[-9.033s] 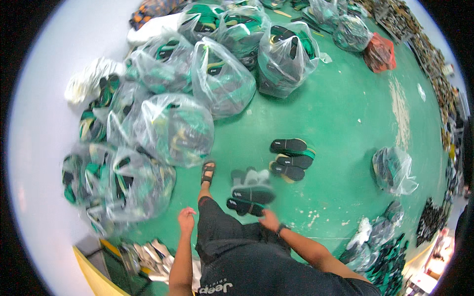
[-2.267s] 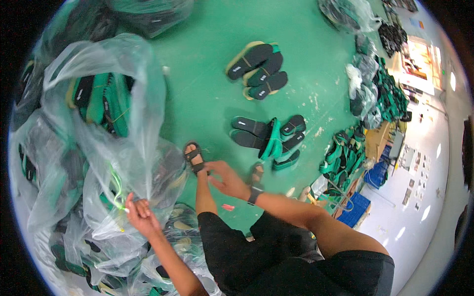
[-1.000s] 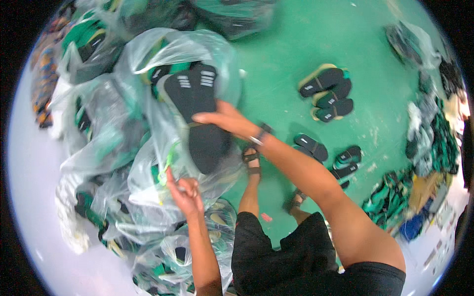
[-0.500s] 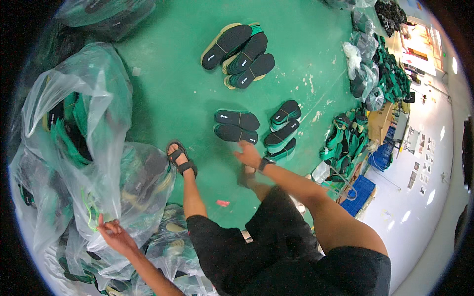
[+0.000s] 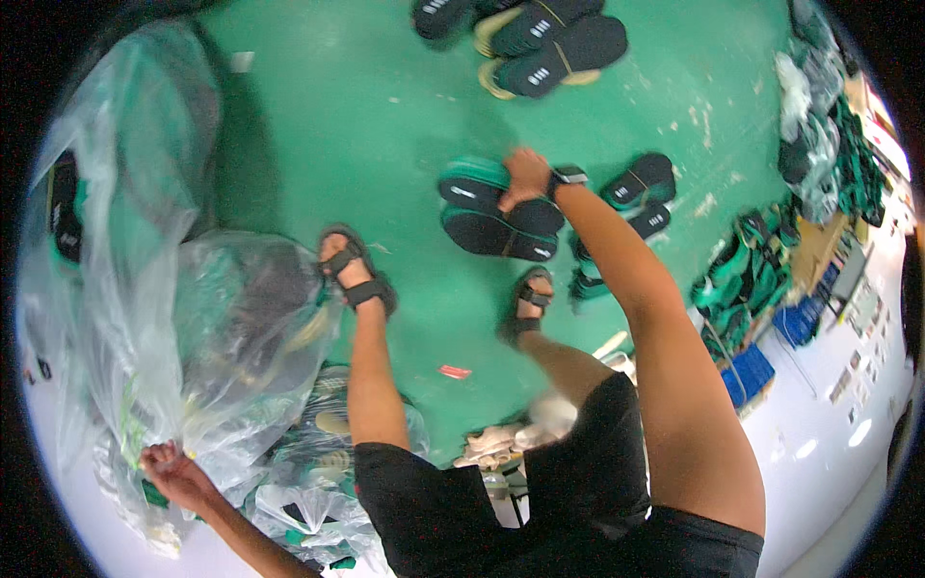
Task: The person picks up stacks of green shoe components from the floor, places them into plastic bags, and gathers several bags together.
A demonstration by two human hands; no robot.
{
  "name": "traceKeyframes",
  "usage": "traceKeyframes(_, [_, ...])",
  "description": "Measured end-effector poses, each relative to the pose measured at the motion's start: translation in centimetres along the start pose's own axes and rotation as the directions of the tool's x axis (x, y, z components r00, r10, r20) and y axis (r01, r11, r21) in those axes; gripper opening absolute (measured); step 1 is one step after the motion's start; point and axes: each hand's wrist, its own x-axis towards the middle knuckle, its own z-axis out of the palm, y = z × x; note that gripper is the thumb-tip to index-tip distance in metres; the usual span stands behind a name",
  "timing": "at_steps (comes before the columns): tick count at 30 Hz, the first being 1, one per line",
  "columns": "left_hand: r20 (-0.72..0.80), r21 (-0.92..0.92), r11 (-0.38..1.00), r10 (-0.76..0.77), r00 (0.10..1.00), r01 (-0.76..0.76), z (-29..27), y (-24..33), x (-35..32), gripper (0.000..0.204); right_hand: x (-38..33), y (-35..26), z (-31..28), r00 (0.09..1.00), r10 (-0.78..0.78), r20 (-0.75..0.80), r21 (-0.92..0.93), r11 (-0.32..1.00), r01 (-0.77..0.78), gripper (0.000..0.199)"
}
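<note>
At the far left stands a tall, clear plastic bag (image 5: 145, 154) with a black insole (image 5: 66, 207) showing through its wall. The person's left hand (image 5: 175, 474) is at the bag's lower part, beside a thin, bright green tie (image 5: 130, 422); its fingers are curled, but blur and the angle leave it unclear whether they grip the plastic. Just right of it bulges a rounded, clear plastic bag (image 5: 255, 308) with dark contents.

Next comes the left foot in a black strapped sandal (image 5: 358, 270), then a small, flat red scrap (image 5: 454, 372) on the green floor (image 5: 414, 328).

Right of centre, the right hand (image 5: 528, 181) is closed on a bundle of black and green insoles (image 5: 487, 226), thumb across the dark upper face and fingers at the edge. The bundle lies in front of the feet; whether it touches the floor cannot be told. Farther ahead are black insole stacks with pale yellow edges (image 5: 554, 58).

Beyond the right wrist sit smaller black-and-green insole stacks (image 5: 641, 188), then a tangled green-and-black heap (image 5: 747, 270) near a blue plastic crate (image 5: 749, 376).
</note>
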Motion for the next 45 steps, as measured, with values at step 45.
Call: traceKeyframes(45, [-0.011,-0.133,0.988,-0.077,0.997,0.075,1.1,-0.3,-1.2,0.02,-6.5,-3.8,5.5,0.985,0.103,-0.135,0.055,0.994,-0.097,0.104])
